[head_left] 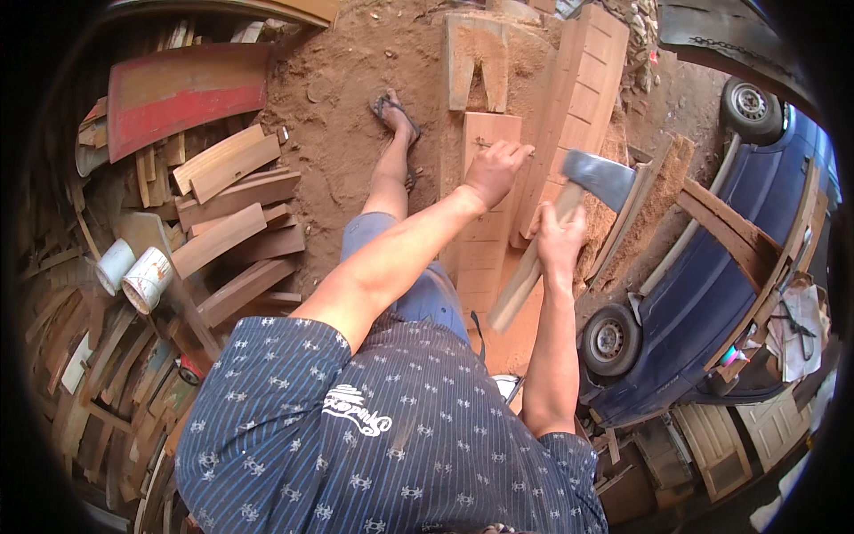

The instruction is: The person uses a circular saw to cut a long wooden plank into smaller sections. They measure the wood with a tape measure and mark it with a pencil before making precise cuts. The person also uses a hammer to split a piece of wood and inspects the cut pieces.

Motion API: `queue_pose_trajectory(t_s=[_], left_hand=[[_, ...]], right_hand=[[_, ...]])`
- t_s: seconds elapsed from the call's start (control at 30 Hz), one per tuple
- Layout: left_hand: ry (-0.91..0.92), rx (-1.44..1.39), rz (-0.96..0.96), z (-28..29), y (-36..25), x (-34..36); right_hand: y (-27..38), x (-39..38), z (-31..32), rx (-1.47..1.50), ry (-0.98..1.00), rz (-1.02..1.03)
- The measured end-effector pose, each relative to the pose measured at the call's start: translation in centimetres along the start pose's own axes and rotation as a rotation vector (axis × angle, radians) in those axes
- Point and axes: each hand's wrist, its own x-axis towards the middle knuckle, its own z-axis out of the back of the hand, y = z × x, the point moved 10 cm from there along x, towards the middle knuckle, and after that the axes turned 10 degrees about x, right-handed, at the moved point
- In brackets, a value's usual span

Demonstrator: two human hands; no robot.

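My right hand point(560, 238) grips a hatchet by its wooden handle point(527, 278), close below the grey steel head point(601, 181). The blade side of the head points to the right. My left hand point(500, 175) is closed over the far part of a reddish plank point(483, 242); whatever its fingers hold, if anything, is hidden. Small cross marks run along that plank, and a dark mark shows at its far end, beside my left hand. To the right lies a thick beam point(587, 84) with a row of short dark slots or lines across its face.
Stacked board offcuts point(236, 227) and two white buckets point(147, 278) stand on the left, near a red-edged panel point(191, 93). A notched wood block point(478, 62) lies ahead. On the right are sawdust-covered boards point(645, 214) and a blue vehicle point(712, 258). Sandy ground point(334, 107) lies underfoot.
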Motion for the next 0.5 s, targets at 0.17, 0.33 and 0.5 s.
queue_pose_trajectory(t_s=[0.17, 0.33, 0.5], left_hand=[[-0.002, -0.024, -0.033, -0.2, 0.4, 0.3], [-0.013, -0.013, -0.080, -0.4, -0.3, 0.4], [0.020, -0.082, -0.077, -0.5, -0.2, -0.1]], right_hand=[[0.2, 0.0, -0.6, -0.023, -0.048, 0.177], [-0.7, 0.3, -0.7, -0.011, 0.052, 0.029], [-2.9, -0.1, -1.4, -0.197, 0.039, 0.208]])
